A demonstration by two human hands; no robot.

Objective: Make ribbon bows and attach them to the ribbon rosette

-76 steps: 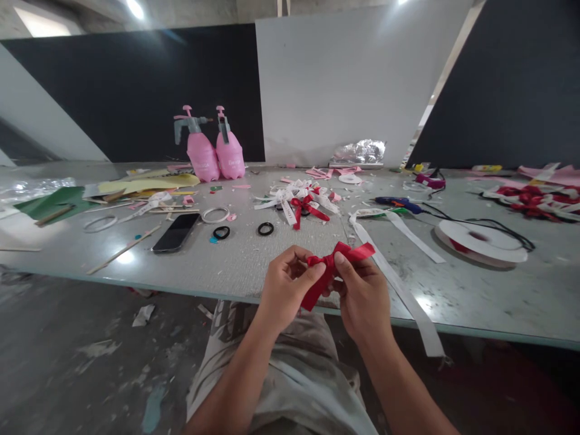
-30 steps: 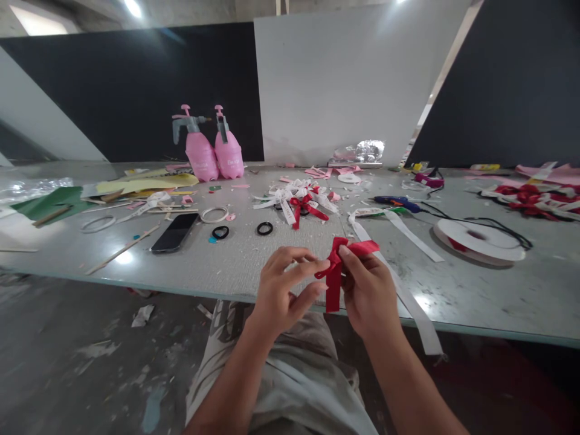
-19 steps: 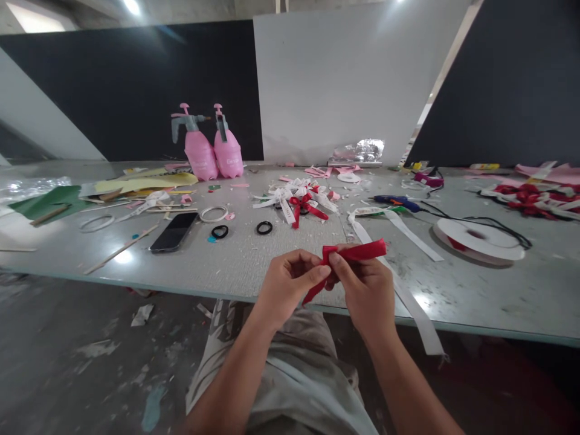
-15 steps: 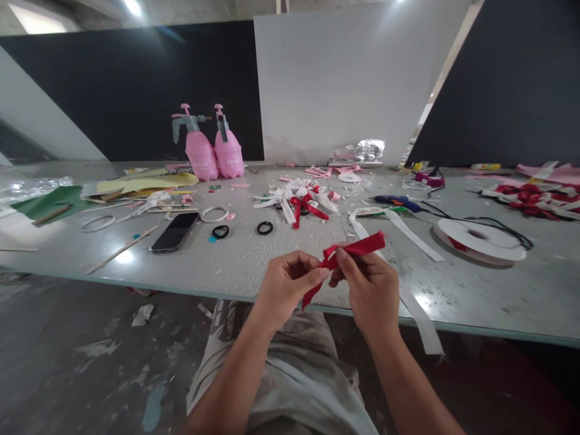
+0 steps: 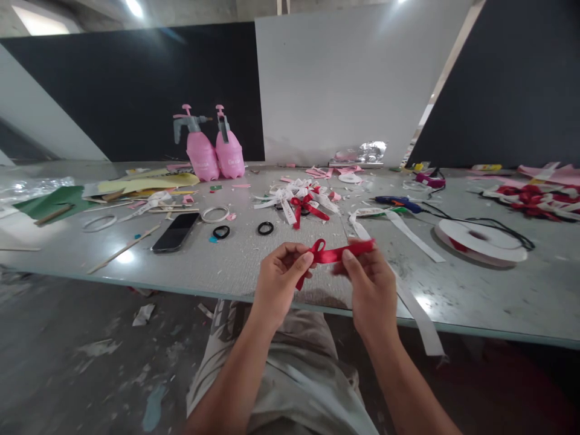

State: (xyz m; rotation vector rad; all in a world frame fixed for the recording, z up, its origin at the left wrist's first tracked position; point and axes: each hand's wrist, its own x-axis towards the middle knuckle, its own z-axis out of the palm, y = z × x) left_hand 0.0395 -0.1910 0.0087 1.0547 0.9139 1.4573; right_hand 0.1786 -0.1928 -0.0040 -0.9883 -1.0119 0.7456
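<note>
A red ribbon (image 5: 333, 255) is stretched between my two hands over the table's front edge. It has a small loop standing up near its left end, and a short tail hangs below. My left hand (image 5: 281, 275) pinches it at the base of the loop. My right hand (image 5: 369, 275) has thumb and fingers closed on the ribbon's longer tail, whose end sticks out past the fingertips. Beyond my hands lies a pile of white printed ribbon bows (image 5: 290, 202) with a red bow (image 5: 308, 208) on top.
Two black rings (image 5: 265, 228) and a phone (image 5: 176, 232) lie to the left. Pink spray bottles (image 5: 202, 156) stand behind. Rightward are a white ribbon strip (image 5: 419, 314), a blue glue gun (image 5: 399, 202), a white spool (image 5: 483, 238) and a heap of red and white bows (image 5: 534, 196).
My left hand has shifted slightly left and up with the ribbon. The loop now stands clear above the fingers, and the longer tail runs straighter between my hands.
</note>
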